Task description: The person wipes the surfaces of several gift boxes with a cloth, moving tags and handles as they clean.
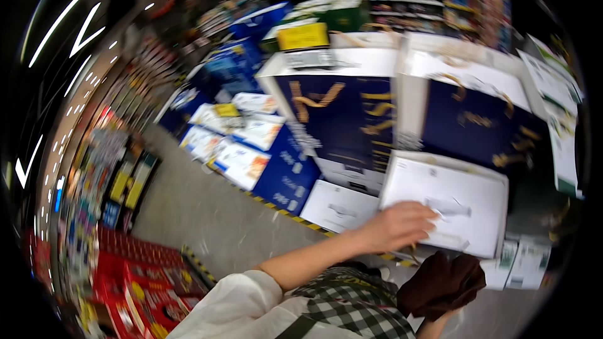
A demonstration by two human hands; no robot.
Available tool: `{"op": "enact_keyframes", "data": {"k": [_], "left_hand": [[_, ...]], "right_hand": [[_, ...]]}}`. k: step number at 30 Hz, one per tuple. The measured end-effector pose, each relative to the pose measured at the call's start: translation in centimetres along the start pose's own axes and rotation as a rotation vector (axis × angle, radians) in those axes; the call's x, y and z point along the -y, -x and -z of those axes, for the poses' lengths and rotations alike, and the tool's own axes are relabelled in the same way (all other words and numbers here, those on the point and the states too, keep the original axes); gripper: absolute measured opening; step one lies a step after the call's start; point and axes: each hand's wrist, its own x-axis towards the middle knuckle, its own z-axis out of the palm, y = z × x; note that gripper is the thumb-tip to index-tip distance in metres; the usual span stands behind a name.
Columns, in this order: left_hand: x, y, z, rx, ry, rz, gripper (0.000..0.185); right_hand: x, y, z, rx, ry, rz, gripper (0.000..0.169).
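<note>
My left hand (pixel 404 227) reaches across to a white box (pixel 457 202), its fingers over the near left part of the top. The box sits in an open-topped gift bag, and a thin cord hangs just below my hand. In my right hand (pixel 450 314) is a dark brown cloth (pixel 443 285), bunched up. The cloth covers most of that hand, leaving only a little of it and the wrist in sight. Behind the white box stand two navy gift bags, a left one (pixel 337 122) and a right one (pixel 471 117), with gold lettering and rope handles.
A lower white box (pixel 340 205) lies beside the display. Blue cartons with white tops (pixel 245 160) extend leftward, edged by yellow-black floor tape (pixel 278 211). Red packages (pixel 150 296) are at lower left. Grey floor (pixel 188 202) runs between. Small white cartons (pixel 527 263) stand at right.
</note>
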Motion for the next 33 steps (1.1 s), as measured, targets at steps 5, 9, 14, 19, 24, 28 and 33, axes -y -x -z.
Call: {"op": "enact_keyframes", "data": {"k": [5, 9, 14, 19, 24, 28, 33], "left_hand": [[-4.8, 5.0, 1.6, -0.291, 0.084, 0.286, 0.026], [-6.4, 13.1, 1.0, -0.553, 0.507, 0.872, 0.043], [-10.4, 18.9, 1.8, -0.981, 1.491, 1.107, 0.053], [-11.0, 23.1, 2.7, -1.137, 0.836, 1.173, 0.039], [-10.4, 26.8, 5.3, -0.919, 0.431, 1.231, 0.034], [-9.5, 29.6, 8.2, -1.029, 0.473, 1.097, 0.037], [-9.8, 37.0, 14.2, -1.021, 0.687, 1.169, 0.034]], "right_hand": [[-0.5, -1.0, -7.5, 0.249, 0.160, -0.229, 0.066], [0.0, 0.3, -12.7, 0.451, 0.165, -0.409, 0.069], [-6.6, -4.3, -12.5, 0.616, 0.379, -0.728, 0.063], [-11.5, -5.9, -13.7, 0.614, 0.549, -0.775, 0.050], [-16.5, -5.0, -15.1, 0.564, 0.669, -0.629, 0.040], [-19.3, -4.3, -18.2, 0.328, 0.387, -0.664, 0.036], [-21.7, -6.2, -25.1, 0.294, 0.238, -0.009, 0.049]]}}
